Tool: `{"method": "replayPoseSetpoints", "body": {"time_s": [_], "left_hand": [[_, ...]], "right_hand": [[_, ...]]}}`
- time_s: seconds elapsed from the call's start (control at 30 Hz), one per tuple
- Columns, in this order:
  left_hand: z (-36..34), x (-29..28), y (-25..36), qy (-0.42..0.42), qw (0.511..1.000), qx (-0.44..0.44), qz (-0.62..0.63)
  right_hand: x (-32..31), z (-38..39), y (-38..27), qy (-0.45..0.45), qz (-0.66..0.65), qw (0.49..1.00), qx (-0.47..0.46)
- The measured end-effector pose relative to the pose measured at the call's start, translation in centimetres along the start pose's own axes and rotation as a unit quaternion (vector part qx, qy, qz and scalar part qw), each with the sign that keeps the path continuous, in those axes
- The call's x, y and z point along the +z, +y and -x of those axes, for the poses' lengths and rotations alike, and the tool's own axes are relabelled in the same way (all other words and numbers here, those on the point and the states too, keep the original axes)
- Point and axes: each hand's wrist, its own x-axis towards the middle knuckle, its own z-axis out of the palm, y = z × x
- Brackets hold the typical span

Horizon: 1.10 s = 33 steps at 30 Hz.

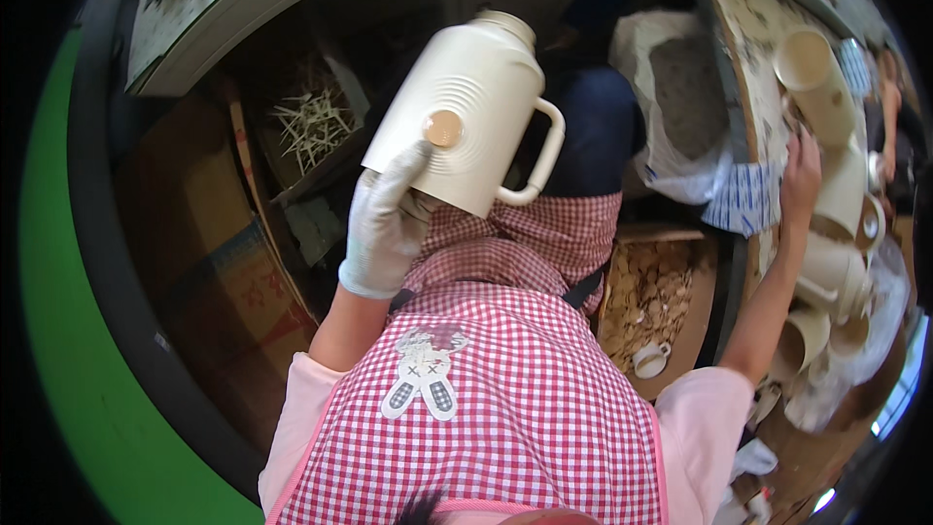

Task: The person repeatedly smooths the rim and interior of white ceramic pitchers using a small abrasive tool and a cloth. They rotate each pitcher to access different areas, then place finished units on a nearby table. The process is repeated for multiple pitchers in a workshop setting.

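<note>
My left hand (389,214), in a pale glove, is closed round the lower left part of a cream vacuum jug body (466,107). The jug tilts, with its ringed neck at the top and its loop handle to the right. A round tan disc (443,129) sits at the centre of the rings on its side, just above my gloved thumb. My bare right hand (802,165) reaches out to the bench at the right. Its fingers are drawn together against a cream jug shell (831,102) with an open round end; what they grip is hidden.
More cream jug shells (836,272) lie along the bench at the right, near a blue-and-white striped cloth (743,199). A plastic-lined bag (671,87) hangs beside the bench. Below is a box of tan discs (646,301) with a small white cup-like part. Cream strips (311,117) fill a left box.
</note>
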Motion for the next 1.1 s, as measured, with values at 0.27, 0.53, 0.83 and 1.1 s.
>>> {"method": "replayPoseSetpoints", "body": {"time_s": [0.27,0.53,0.83,1.1], "left_hand": [[0.3,2.5,0.6,0.006,0.996,-0.058,-0.060],[0.0,2.2,1.1,0.015,0.993,-0.075,-0.094],[-0.3,2.8,1.0,0.024,0.988,-0.083,-0.126],[-1.5,3.8,-3.3,0.026,0.945,0.078,-0.318]], "right_hand": [[-2.8,4.6,-31.8,-0.278,-0.552,0.779,-0.105],[-2.6,4.4,-34.1,-0.228,-0.496,0.828,-0.130],[-3.7,5.1,-34.3,-0.220,-0.333,0.905,-0.149],[-3.4,6.4,-34.9,-0.165,-0.134,0.966,-0.149]]}}
